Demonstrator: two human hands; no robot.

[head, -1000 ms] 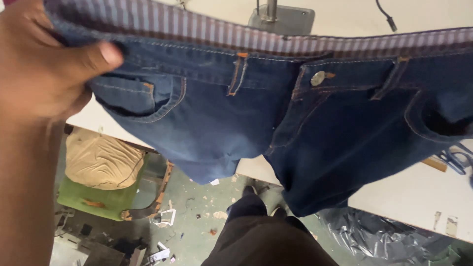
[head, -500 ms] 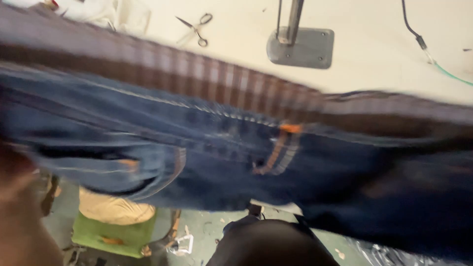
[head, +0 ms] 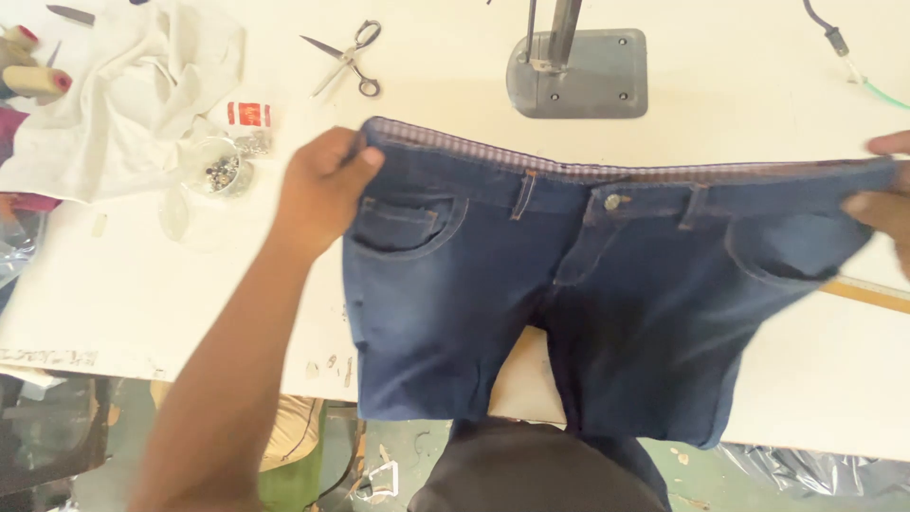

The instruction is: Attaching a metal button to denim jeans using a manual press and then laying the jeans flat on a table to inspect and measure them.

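Head view: a pair of dark blue jeans (head: 569, 284) is stretched front-side up across a white work surface (head: 142, 284), waistband towards the far edge and the legs spilling over the near edge towards the person's lap. The left hand (head: 322, 190) is clamped on the waistband's left corner, thumb tucked over the checked inner lining. The right hand (head: 882, 204), only partly in frame at the right edge of the surface, pinches the opposite corner between fingers and thumb. The band runs taut between the two hands, metal button (head: 613, 201) near its middle.

Behind the jeans, towards the far edge, stand a grey metal stand base (head: 578, 81) and a pair of scissors (head: 346, 59). Towards the far left corner lies a crumpled white cloth (head: 123, 95), with a small clear dish of metal studs (head: 221, 173) just beside it. A wooden ruler (head: 867, 294) pokes out from under the garment at the right.

To do this well, even tension from both corners seems to matter most, keeping the band straight and parallel to the far edge, the pockets flat and unwrinkled. The dish sits near the left hand and could be knocked by a careless sweep.
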